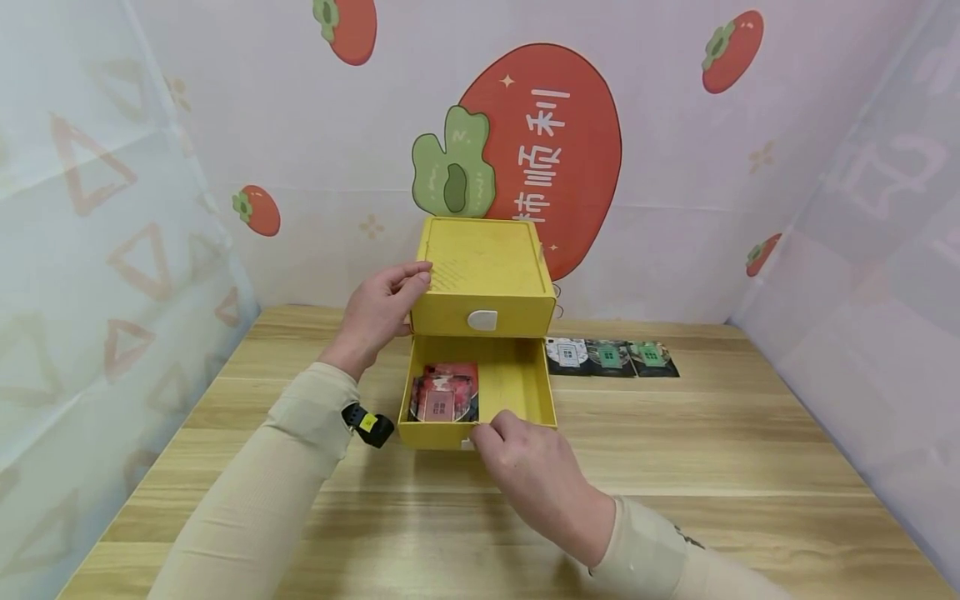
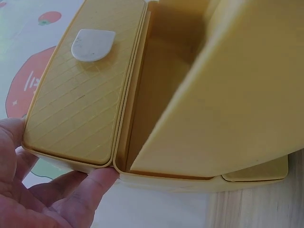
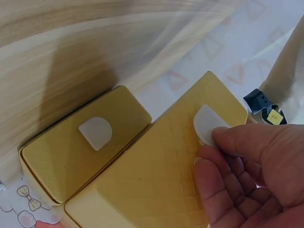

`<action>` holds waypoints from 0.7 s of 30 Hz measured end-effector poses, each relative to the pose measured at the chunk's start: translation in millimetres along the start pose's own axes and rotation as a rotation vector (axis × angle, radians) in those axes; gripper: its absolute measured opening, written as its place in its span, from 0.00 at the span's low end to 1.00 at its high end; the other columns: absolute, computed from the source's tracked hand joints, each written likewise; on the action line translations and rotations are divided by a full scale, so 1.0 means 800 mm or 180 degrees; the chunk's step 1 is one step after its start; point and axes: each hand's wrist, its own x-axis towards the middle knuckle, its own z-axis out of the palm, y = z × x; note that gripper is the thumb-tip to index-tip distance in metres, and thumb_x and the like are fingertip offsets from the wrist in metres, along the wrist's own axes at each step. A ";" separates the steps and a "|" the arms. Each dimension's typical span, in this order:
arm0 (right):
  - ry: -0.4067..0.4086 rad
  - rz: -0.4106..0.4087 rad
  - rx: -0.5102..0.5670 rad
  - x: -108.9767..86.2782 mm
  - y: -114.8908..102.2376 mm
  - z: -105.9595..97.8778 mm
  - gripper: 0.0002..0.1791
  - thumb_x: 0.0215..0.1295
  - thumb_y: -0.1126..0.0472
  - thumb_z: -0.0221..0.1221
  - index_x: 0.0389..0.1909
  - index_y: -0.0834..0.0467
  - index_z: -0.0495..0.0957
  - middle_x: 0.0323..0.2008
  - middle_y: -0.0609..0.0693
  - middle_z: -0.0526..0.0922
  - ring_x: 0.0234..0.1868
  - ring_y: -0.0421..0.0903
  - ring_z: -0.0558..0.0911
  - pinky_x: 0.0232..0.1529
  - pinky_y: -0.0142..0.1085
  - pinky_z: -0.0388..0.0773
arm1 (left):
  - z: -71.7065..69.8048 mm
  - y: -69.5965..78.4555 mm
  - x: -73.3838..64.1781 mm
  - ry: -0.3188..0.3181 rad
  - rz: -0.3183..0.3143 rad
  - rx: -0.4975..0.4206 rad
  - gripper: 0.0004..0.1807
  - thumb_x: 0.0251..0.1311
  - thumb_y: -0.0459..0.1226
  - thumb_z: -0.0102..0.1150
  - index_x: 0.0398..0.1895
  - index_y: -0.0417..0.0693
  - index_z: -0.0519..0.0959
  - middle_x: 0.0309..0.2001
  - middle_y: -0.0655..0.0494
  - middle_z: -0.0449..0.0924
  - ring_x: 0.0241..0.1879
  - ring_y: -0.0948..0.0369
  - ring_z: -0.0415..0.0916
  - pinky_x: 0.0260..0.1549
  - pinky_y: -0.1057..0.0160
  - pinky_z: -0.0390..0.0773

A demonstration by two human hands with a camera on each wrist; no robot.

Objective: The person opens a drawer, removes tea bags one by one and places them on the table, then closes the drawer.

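Note:
A yellow storage box with drawers (image 1: 483, 254) stands on the table, its pulled-out drawer (image 1: 517, 392) below the closed top one. Red printed packets (image 1: 442, 398) lie in the left part of that drawer. My left hand (image 1: 380, 310) holds the box's left side by the top drawer; in the left wrist view its fingers (image 2: 97, 187) touch the side and top edge. With thumb and curled fingers, my right hand (image 1: 536, 475) pinches the white pull tab (image 3: 207, 124) on the open drawer's front. A closed bottom drawer (image 3: 71, 152) with its own white tab shows in the right wrist view.
Several dark printed packets, one with a white front (image 1: 567, 356) and others with green labels (image 1: 651, 357), lie in a row right of the box. The wooden table (image 1: 720, 467) is bounded by printed cloth walls (image 1: 330, 142) at the back and sides.

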 end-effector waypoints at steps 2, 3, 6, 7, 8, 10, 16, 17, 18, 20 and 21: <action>-0.0034 0.0001 0.0006 -0.002 -0.001 -0.001 0.10 0.64 0.59 0.73 0.41 0.57 0.84 0.30 0.50 0.84 0.22 0.40 0.82 0.21 0.32 0.83 | 0.000 0.000 0.000 -0.0001 0.0003 0.0017 0.29 0.75 0.60 0.51 0.73 0.62 0.75 0.70 0.52 0.75 0.64 0.52 0.75 0.48 0.47 0.87; -0.0037 0.0000 0.0004 -0.003 -0.002 -0.002 0.10 0.64 0.59 0.73 0.41 0.57 0.84 0.31 0.50 0.84 0.22 0.40 0.82 0.21 0.32 0.83 | 0.000 0.000 0.000 -0.0001 0.0005 0.0021 0.29 0.75 0.60 0.51 0.73 0.61 0.75 0.70 0.52 0.75 0.64 0.52 0.75 0.48 0.47 0.87; -0.0018 -0.0009 -0.0009 -0.005 -0.003 -0.002 0.10 0.64 0.59 0.74 0.40 0.56 0.84 0.30 0.50 0.84 0.22 0.41 0.82 0.22 0.33 0.83 | 0.000 0.001 0.000 -0.0001 0.0004 0.0019 0.29 0.76 0.59 0.51 0.73 0.61 0.75 0.70 0.51 0.75 0.64 0.51 0.75 0.48 0.47 0.87; -0.0005 -0.0009 -0.0003 -0.006 -0.004 -0.002 0.09 0.64 0.59 0.73 0.40 0.56 0.84 0.30 0.50 0.84 0.22 0.41 0.82 0.21 0.33 0.83 | 0.000 0.001 0.000 0.0000 0.0003 0.0012 0.29 0.76 0.59 0.51 0.73 0.61 0.75 0.70 0.51 0.75 0.64 0.51 0.75 0.48 0.47 0.87; 0.0005 -0.0012 0.0001 -0.007 -0.004 -0.003 0.09 0.64 0.59 0.73 0.39 0.56 0.84 0.30 0.50 0.84 0.22 0.41 0.82 0.21 0.33 0.83 | 0.000 0.001 0.000 0.0001 0.0002 0.0003 0.29 0.76 0.59 0.51 0.73 0.61 0.75 0.69 0.52 0.75 0.64 0.51 0.76 0.48 0.47 0.87; 0.0003 -0.0010 0.0022 -0.008 -0.006 -0.004 0.09 0.64 0.59 0.73 0.39 0.56 0.84 0.30 0.50 0.83 0.22 0.41 0.81 0.21 0.33 0.83 | 0.000 0.001 0.000 0.0000 -0.0003 -0.0022 0.29 0.76 0.59 0.52 0.73 0.61 0.75 0.69 0.52 0.75 0.64 0.52 0.75 0.48 0.47 0.87; 0.0038 0.0005 0.0064 -0.009 -0.009 -0.005 0.08 0.65 0.59 0.72 0.39 0.56 0.83 0.29 0.50 0.82 0.21 0.40 0.80 0.20 0.33 0.82 | 0.000 0.002 -0.001 -0.0002 -0.0002 -0.0026 0.29 0.76 0.58 0.51 0.73 0.61 0.75 0.70 0.52 0.75 0.65 0.52 0.75 0.49 0.46 0.87; 0.0062 0.0000 0.0064 -0.009 -0.009 -0.005 0.08 0.65 0.59 0.72 0.38 0.56 0.83 0.29 0.50 0.82 0.21 0.40 0.80 0.19 0.33 0.81 | 0.000 0.002 -0.001 0.0001 -0.0001 -0.0016 0.29 0.76 0.59 0.51 0.73 0.61 0.75 0.70 0.52 0.75 0.66 0.52 0.74 0.49 0.46 0.87; 0.0089 -0.0004 0.0057 -0.009 -0.009 -0.005 0.08 0.65 0.59 0.72 0.38 0.56 0.83 0.29 0.50 0.82 0.21 0.40 0.80 0.19 0.34 0.81 | 0.000 0.002 -0.001 0.0005 -0.0001 -0.0006 0.29 0.76 0.59 0.51 0.73 0.62 0.75 0.71 0.53 0.75 0.66 0.52 0.74 0.49 0.46 0.87; 0.0108 -0.0013 0.0061 -0.009 -0.009 -0.004 0.09 0.64 0.59 0.73 0.37 0.56 0.83 0.29 0.50 0.82 0.21 0.40 0.80 0.19 0.34 0.81 | 0.000 0.002 -0.001 0.0009 -0.0008 0.0006 0.29 0.76 0.59 0.51 0.74 0.62 0.75 0.71 0.53 0.74 0.66 0.52 0.74 0.49 0.46 0.87; 0.0109 -0.0015 0.0062 -0.009 -0.008 -0.004 0.09 0.64 0.59 0.73 0.37 0.56 0.83 0.29 0.49 0.83 0.21 0.40 0.81 0.19 0.34 0.81 | 0.000 0.002 -0.001 0.0009 -0.0009 0.0014 0.29 0.76 0.59 0.51 0.74 0.62 0.75 0.71 0.52 0.74 0.66 0.51 0.74 0.49 0.46 0.87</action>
